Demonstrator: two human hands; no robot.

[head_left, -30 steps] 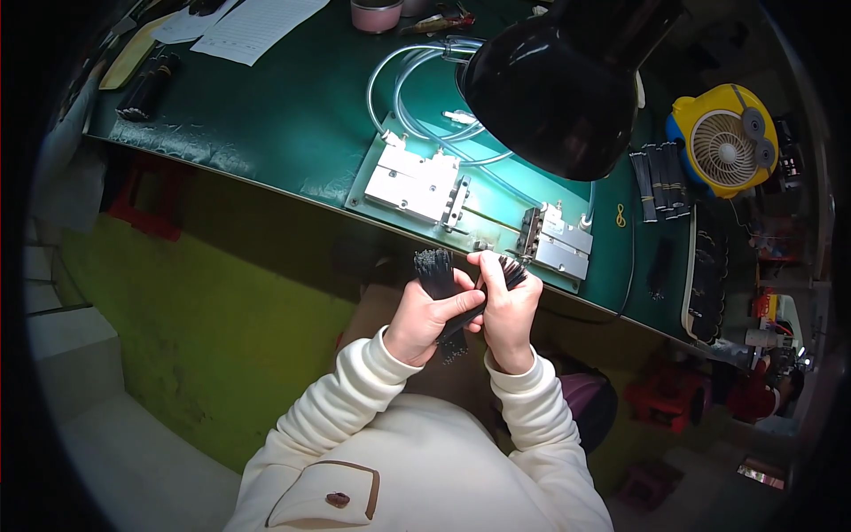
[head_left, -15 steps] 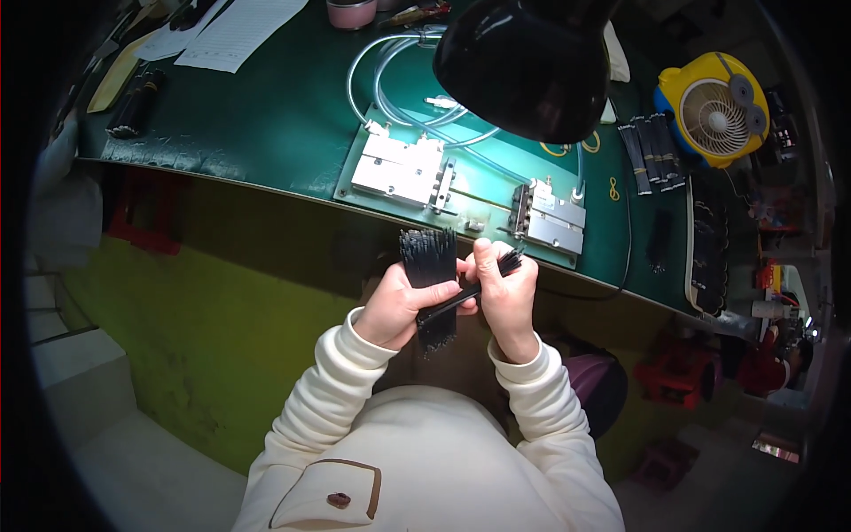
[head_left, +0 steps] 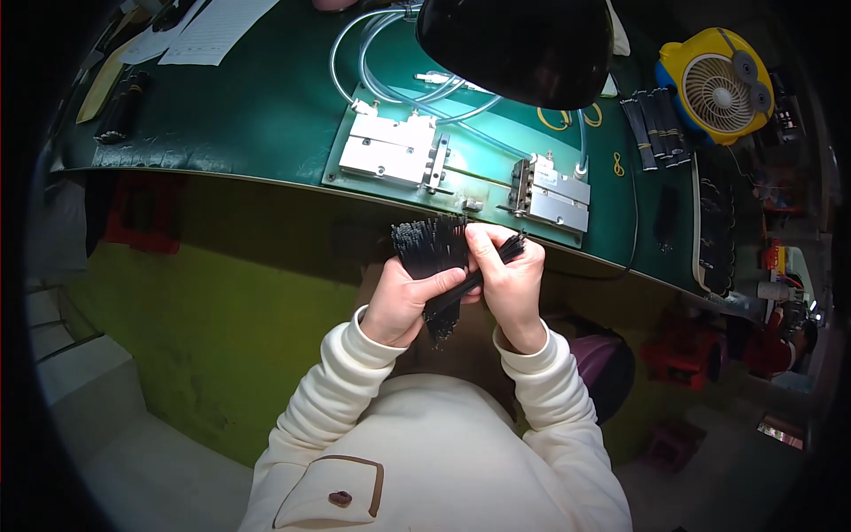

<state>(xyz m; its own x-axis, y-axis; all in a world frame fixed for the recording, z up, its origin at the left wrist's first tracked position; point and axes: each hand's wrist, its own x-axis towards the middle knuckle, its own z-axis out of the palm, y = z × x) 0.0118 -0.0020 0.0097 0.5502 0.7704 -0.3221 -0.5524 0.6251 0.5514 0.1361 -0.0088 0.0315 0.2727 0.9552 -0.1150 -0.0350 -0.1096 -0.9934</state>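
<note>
Just in front of the bench edge, my left hand is closed round a thick bundle of thin black wires, its thumb laid across the front. The upper wire tips fan out slightly. My right hand grips a smaller bunch of black wires, slanting over the lower part of the thick bundle. The right thumb and index finger touch the thick bundle's right edge near its top. Some fingers of both hands are hidden behind the wires. Beyond the hands, two metal pneumatic blocks sit on a plate.
A black lamp shade hangs over the green bench. Clear hoses run to the blocks. Tied black wire bundles lie at right beside a yellow fan. More bundles and paper are at left.
My right thumb and index finger have moved left and up against the thick bundle. Its wire tops are more spread now. The whole view has shifted slightly.
</note>
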